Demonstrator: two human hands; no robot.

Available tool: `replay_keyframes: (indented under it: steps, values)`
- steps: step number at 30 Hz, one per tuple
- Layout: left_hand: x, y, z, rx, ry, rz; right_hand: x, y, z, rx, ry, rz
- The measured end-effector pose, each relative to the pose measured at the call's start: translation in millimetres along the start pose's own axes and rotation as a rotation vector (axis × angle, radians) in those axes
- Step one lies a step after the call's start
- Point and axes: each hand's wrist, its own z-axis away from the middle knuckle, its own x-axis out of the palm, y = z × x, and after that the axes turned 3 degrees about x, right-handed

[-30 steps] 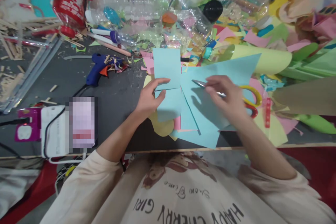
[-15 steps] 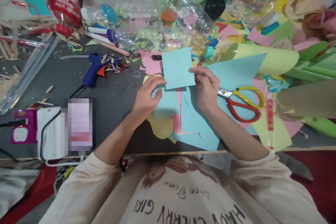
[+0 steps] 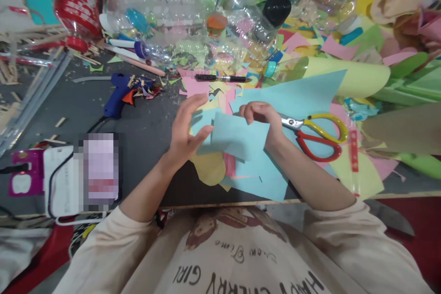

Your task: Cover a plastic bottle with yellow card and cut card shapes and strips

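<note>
A light blue square of paper (image 3: 237,137) hangs from my right hand (image 3: 263,117), pinched along its upper edge and tilted toward me. My left hand (image 3: 188,128) is open beside the square's left edge, thumb and fingers apart, with nothing between them. Beneath lie a larger blue sheet (image 3: 296,94), pink strips and a yellowish paper piece (image 3: 209,169). Scissors (image 3: 315,133) with one yellow and one red handle rest to the right of my right hand, blade tips hidden behind it. A black pen (image 3: 220,78) lies beyond both hands.
A blue glue gun (image 3: 119,94) lies at left, above a phone (image 3: 100,165) and a white power bank-like box (image 3: 62,179). Clear plastic bottles (image 3: 161,0) crowd the back. Paper scraps and a rolled yellow sheet (image 3: 347,76) cover the right. The table edge runs close to my body.
My right hand has brought the blue square down and toward me, tipping it over and uncovering the pen. My left hand has spread wider, its fingers now raised.
</note>
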Motion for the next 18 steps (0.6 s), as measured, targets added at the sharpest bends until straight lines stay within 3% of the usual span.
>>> replay_keyframes:
  steps: [4, 8, 10, 14, 18]
  values:
    - [0.9, 5.9, -1.0, -0.211, -0.245, 0.204, -1.1, -2.2, 0.6, 0.198, -0.267, 0.011]
    - [3.3, 12.4, -2.6, -0.389, -0.337, 0.363, -0.9, -0.4, -1.1, 0.245, -0.252, 0.053]
    - [4.7, 13.7, -3.9, -0.447, -0.297, 0.382, 0.0, 1.0, -2.0, 0.211, -0.180, 0.031]
    - [7.4, 9.1, -6.9, -0.502, -0.068, 0.344, 1.7, 7.0, -3.7, 0.088, -0.022, -0.043]
    - [9.9, -0.2, -7.4, -0.500, 0.069, 0.350, 0.0, 16.6, -5.5, -0.134, 0.164, 0.100]
